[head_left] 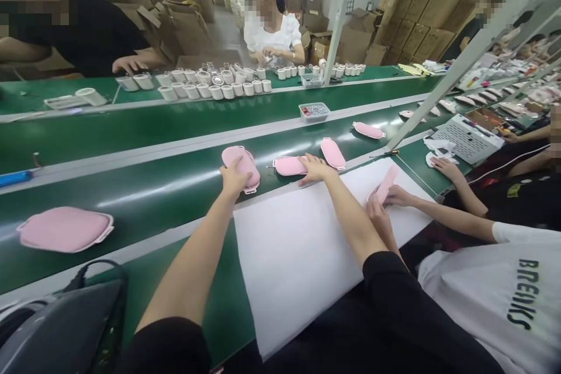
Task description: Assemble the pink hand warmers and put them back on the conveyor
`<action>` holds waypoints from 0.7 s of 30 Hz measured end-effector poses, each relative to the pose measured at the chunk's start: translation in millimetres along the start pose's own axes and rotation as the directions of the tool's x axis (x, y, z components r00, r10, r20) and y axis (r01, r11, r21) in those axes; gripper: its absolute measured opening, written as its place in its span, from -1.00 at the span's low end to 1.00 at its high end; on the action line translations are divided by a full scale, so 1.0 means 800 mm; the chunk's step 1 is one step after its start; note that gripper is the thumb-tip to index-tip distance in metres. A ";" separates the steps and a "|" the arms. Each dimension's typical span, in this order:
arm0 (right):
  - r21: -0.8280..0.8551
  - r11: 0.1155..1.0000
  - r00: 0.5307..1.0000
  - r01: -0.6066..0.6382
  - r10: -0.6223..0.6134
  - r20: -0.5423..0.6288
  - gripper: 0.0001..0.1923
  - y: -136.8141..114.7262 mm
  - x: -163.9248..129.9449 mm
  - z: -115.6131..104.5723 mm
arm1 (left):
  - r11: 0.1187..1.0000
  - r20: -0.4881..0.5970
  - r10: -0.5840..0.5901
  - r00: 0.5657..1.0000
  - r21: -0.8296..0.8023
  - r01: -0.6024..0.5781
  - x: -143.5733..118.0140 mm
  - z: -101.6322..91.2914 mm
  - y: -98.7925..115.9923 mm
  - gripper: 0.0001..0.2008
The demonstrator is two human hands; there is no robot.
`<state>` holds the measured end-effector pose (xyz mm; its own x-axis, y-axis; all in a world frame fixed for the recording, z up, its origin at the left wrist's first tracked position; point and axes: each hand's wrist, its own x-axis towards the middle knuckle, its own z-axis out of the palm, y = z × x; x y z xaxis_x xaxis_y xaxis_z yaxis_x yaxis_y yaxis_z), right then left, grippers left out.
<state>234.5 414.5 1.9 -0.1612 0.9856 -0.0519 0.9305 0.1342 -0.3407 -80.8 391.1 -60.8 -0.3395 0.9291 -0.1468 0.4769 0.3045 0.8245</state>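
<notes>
Hands working the near belt edge — left hand [234,180] closing over a pink pad [241,167], right hand [314,169] lying flat, fingers spread, touching a second pink pad [289,166] lying crosswise between them.

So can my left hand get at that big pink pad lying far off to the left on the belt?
Probably yes, with a sideways reach. The left hand rests on another pink piece, and the big pink pad lies on the same belt with only bare green surface between them.
</notes>
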 end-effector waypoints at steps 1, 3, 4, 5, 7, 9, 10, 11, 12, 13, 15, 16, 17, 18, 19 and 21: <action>-0.008 1.000 1.000 0.008 -0.007 0.023 -0.53 -0.006 -0.002 0.003 | 0.999 0.012 -0.004 1.000 -0.041 0.005 -0.006 -0.002 0.003 -0.22; -0.029 1.000 0.999 0.007 -0.005 0.052 -0.54 -0.013 -0.016 0.004 | 0.991 0.024 0.018 1.000 -0.136 -0.014 -0.031 -0.012 0.008 -0.16; -0.040 0.999 0.998 0.001 0.001 0.056 -0.54 -0.015 -0.028 0.004 | 0.981 0.018 0.041 0.999 -0.191 -0.037 -0.051 -0.020 0.008 -0.09; -0.051 0.999 0.999 -0.005 0.008 0.054 -0.54 -0.015 -0.045 0.004 | 0.965 0.005 0.068 0.998 -0.253 -0.064 -0.075 -0.028 0.006 0.01; -0.067 0.998 0.999 -0.013 0.016 0.036 -0.54 -0.012 -0.093 0.010 | 0.917 -0.031 0.109 0.994 -0.382 -0.112 -0.136 -0.048 -0.008 0.22; -0.077 0.997 1.000 -0.013 0.014 0.021 -0.55 -0.007 -0.154 0.024 | 0.848 -0.042 0.106 0.993 -0.518 -0.113 -0.209 -0.065 -0.032 0.34; -0.081 0.997 1.000 -0.012 0.013 0.019 -0.56 -0.003 -0.187 0.032 | 0.799 -0.038 0.093 0.995 -0.593 -0.097 -0.247 -0.071 -0.045 0.30; -0.085 0.996 1.000 -0.013 0.015 0.019 -0.59 0.001 -0.220 0.040 | 0.755 -0.019 0.065 0.998 -0.652 -0.061 -0.284 -0.075 -0.057 0.22; -0.086 0.996 1.000 -0.013 0.015 0.022 -0.58 0.005 -0.250 0.047 | 0.726 0.004 0.033 0.999 -0.687 -0.021 -0.319 -0.078 -0.068 0.14; -0.087 0.996 1.000 -0.017 0.020 0.024 -0.54 0.008 -0.277 0.054 | 0.698 0.029 -0.001 1.000 -0.716 0.022 -0.351 -0.078 -0.076 0.06; -0.089 0.996 0.999 -0.028 0.030 0.028 -0.32 0.010 -0.320 0.063 | 0.656 0.080 -0.059 0.995 -0.749 0.099 -0.402 -0.074 -0.086 -0.04; -0.093 0.995 0.999 -0.033 0.036 0.032 -0.17 0.006 -0.336 0.068 | 0.611 0.122 -0.083 0.989 -0.778 0.147 -0.422 -0.069 -0.087 -0.07; -0.089 0.996 0.999 -0.019 0.023 0.041 -0.03 -0.002 -0.350 0.072 | 0.547 0.174 -0.104 0.979 -0.812 0.203 -0.437 -0.064 -0.086 -0.09; -0.065 0.998 0.998 0.026 -0.023 0.055 0.08 -0.015 -0.362 0.077 | 0.474 0.220 -0.123 0.968 -0.844 0.252 -0.450 -0.057 -0.085 -0.09; -0.015 0.994 0.991 0.111 -0.110 0.075 0.15 -0.032 -0.371 0.083 | 0.403 0.249 -0.144 0.958 -0.869 0.286 -0.460 -0.049 -0.085 -0.08; 0.163 0.918 0.921 0.361 -0.378 0.094 0.19 -0.075 -0.386 0.095 | 0.310 0.246 -0.186 0.951 -0.904 0.294 -0.477 -0.034 -0.087 -0.10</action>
<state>203.4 94.2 -33.2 -0.5314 0.8471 -0.0072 0.7426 0.4617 -0.4851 -6.5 9.7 -47.0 -0.2125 0.8789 -0.4270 -0.6850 0.1777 0.7066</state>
